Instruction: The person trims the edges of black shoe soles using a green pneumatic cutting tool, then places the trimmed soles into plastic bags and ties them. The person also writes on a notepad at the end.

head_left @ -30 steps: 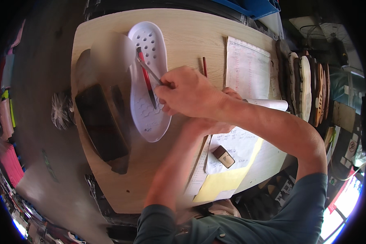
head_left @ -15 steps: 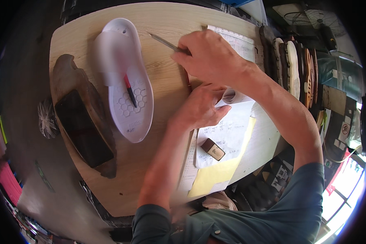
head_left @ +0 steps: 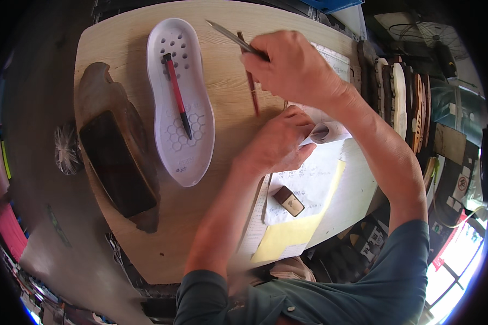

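Note:
My left hand (head_left: 283, 142) pinches the curled edge of a white paper sheet (head_left: 331, 133), which rolls up into a tube beside the fingers. Above it, my right hand (head_left: 295, 64) is closed round a slim silver pointed tool (head_left: 228, 35) with a dark end, its tip aimed up and left. A dark red pen-like stick (head_left: 253, 92) lies on the table just left of my right hand. Further left sits a white shoe sole (head_left: 187, 165), with holes and a honeycomb pattern. On it rests a red and black pen (head_left: 177, 92).
A black phone (head_left: 116, 165) lies on a dark, irregular slab (head_left: 96, 81) at the table's left. Near me, a brown and cream block (head_left: 289, 201) sits on written papers above a yellow sheet (head_left: 282, 238). Several soles (head_left: 398, 97) stand in a row at the right edge.
A blurred pale thing over the upper sole is gone, baring its holes and the whole pen. My right hand with the pointed tool is slightly higher; the left still grips the paper.

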The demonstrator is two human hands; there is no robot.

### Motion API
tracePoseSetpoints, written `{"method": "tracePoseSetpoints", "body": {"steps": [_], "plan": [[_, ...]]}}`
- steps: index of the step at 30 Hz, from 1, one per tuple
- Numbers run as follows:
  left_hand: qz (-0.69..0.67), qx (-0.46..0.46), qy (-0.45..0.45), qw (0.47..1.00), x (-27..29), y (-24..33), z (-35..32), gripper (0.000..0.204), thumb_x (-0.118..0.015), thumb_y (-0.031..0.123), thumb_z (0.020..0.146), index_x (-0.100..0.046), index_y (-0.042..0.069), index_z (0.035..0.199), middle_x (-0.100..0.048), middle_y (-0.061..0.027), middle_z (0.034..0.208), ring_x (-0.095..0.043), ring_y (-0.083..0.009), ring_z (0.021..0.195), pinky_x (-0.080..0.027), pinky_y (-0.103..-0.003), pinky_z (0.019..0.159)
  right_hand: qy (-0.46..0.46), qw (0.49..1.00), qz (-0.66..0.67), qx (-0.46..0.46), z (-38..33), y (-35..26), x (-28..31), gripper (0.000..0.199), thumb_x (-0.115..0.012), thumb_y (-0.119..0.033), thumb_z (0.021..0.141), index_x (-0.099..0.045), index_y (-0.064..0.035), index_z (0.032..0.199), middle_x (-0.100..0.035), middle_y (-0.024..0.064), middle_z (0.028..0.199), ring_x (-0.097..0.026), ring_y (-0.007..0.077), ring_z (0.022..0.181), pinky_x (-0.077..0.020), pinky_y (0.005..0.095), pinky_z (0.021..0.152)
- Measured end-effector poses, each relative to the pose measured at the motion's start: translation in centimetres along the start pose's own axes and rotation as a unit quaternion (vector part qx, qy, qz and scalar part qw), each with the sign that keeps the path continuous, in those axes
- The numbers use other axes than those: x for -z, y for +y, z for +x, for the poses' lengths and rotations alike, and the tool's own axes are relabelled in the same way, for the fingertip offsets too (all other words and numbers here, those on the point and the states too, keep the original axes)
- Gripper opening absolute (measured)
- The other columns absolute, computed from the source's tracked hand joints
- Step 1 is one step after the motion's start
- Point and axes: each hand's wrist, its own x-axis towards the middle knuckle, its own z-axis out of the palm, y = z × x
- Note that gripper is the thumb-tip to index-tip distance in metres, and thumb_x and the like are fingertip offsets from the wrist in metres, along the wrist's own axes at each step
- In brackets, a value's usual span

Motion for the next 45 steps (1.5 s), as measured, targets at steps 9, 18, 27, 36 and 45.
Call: {"method": "tracePoseSetpoints", "body": {"steps": [9, 18, 27, 36, 45], "plan": [[-0.002, 0.026, 0.055, 0.998, -0.3, 0.6, -0.2, 0.036, -0.076, 0.012, 0.085, -0.069, 0.002, 0.119, -0.069, -0.0214, 0.121, -0.058, -0.0411, 0.127, -0.045, -0.048, 0.112, -0.048, 0.999, -0.006, 0.024, 2.3, -6.3, -1.3, 0.04, -0.057, -0.028, 0.104, -0.077, 0.0033, 0.091, -0.076, 0.0218, 0.089, -0.077, 0.0332, 0.083, -0.0625, 0.0425, 0.082], [-0.083, 0.144, -0.015, 0.986, -0.3, 0.2, 0.0, 0.033, -0.077, 0.019, 0.092, -0.074, 0.001, 0.119, -0.077, -0.0124, 0.119, -0.071, -0.0264, 0.116, -0.054, -0.036, 0.104, 0.087, 0.922, 0.368, 0.085, -10.4, 4.0, 6.6, 0.045, -0.067, -0.047, 0.099, -0.072, -0.0081, 0.122, -0.073, 0.0105, 0.093, -0.069, 0.0241, 0.09, -0.0572, 0.0372, 0.078], [-0.085, 0.252, 0.063, 0.962, -0.9, 0.2, 0.0, 0.03, -0.083, 0.015, 0.091, -0.076, -0.001, 0.115, -0.08, -0.0108, 0.107, -0.075, -0.0166, 0.094, -0.058, -0.032, 0.085, 0.321, 0.788, 0.347, -0.394, -33.6, 9.1, -8.8, 0.028, -0.067, -0.03, 0.107, -0.071, -0.0024, 0.11, -0.06, -0.0013, 0.073, -0.056, 0.0061, 0.06, -0.0465, 0.0254, 0.055], [-0.016, 0.246, 0.101, 0.964, -0.8, -1.4, -2.2, 0.032, -0.079, 0.012, 0.098, -0.075, -0.005, 0.125, -0.077, -0.0071, 0.122, -0.068, -0.0119, 0.11, -0.051, -0.027, 0.098, 0.219, 0.796, 0.224, -0.518, -44.5, 2.9, -19.2, 0.035, -0.078, -0.024, 0.098, -0.071, -0.0027, 0.125, -0.052, -0.0024, 0.068, -0.048, 0.0055, 0.063, -0.0429, 0.0262, 0.058], [-0.079, 0.227, 0.129, 0.962, -0.1, -2.2, -3.0, 0.038, -0.073, 0.006, 0.101, -0.066, -0.01, 0.135, -0.07, -0.013, 0.135, -0.065, -0.0181, 0.122, -0.049, -0.031, 0.106, 0.208, 0.735, 0.371, -0.528, -44.0, 0.4, -20.4, 0.044, -0.076, -0.02, 0.093, -0.068, -0.0003, 0.132, -0.052, -0.0015, 0.069, -0.047, 0.0072, 0.063, -0.0426, 0.0285, 0.058]]}}
